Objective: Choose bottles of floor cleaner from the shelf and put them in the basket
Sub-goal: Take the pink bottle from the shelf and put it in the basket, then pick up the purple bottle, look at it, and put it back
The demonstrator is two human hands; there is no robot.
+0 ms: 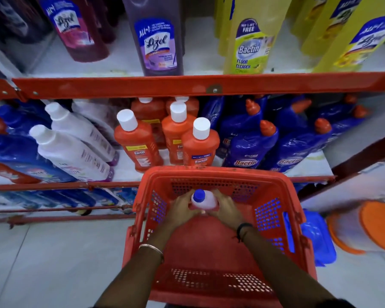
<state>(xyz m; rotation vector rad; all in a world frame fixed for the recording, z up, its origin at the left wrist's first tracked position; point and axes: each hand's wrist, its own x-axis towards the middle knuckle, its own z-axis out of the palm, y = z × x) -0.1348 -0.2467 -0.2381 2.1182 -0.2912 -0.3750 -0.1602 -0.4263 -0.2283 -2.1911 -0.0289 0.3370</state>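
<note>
A red plastic basket point(296, 210) stands on the floor in front of the shelf. Both my hands reach down into it and hold a pale pink bottle with a blue cap point(203, 200) upright near its far end. My left hand point(180, 207) wraps the bottle's left side, my right hand point(228, 207) its right side. Orange Bactin bottles point(199, 144) with white caps stand on the shelf just behind the basket. A yellow Bactin floor cleaner bottle point(248, 44) and a purple Lizol bottle point(158, 41) stand on the shelf above.
Red shelf rails point(187, 85) cross the view. White bottles point(71, 147) lean at left, blue Bactin bottles with orange caps point(251, 143) stand at right. Blue point(318, 236) and orange point(380, 227) plastic items lie on the floor right of the basket. Grey tiled floor point(42, 263) lies at left.
</note>
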